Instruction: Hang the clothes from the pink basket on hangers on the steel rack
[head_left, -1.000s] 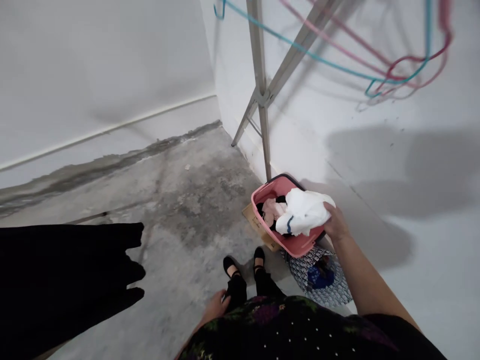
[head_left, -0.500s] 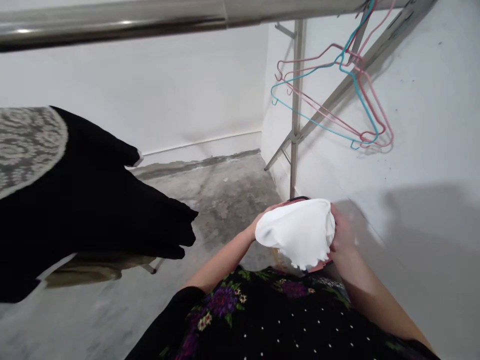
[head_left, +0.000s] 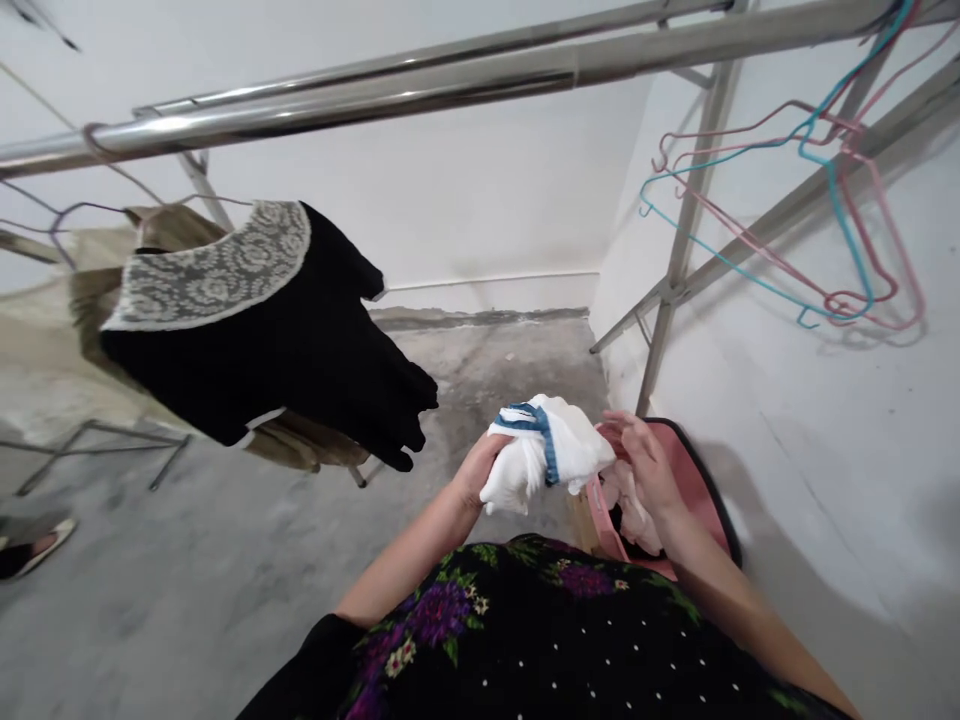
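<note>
A bundled white garment (head_left: 574, 445) with a blue band is in front of my body. My left hand (head_left: 480, 470) grips its left side, with the fingers partly hidden behind the cloth. Beside the garment's right edge is my right hand (head_left: 645, 465), its fingers stretched out and apart; whether the fingertips touch the cloth I cannot tell. Under the right hand, a pink basket (head_left: 697, 480) with a black rim holds pale pink and dark cloth.
A metal rail (head_left: 420, 95) crosses the top. On it hang a black top (head_left: 300, 340) with a lace yoke and, behind it, beige clothes (head_left: 45, 340). Blue and pink hangers (head_left: 757, 285) hang at the right. A person's shoe (head_left: 45, 550) shows at the left.
The white garment has shifted left and now shows its blue band. My right hand has come off its right side. The view has swung left, bringing more of the rail and basket into sight.
</note>
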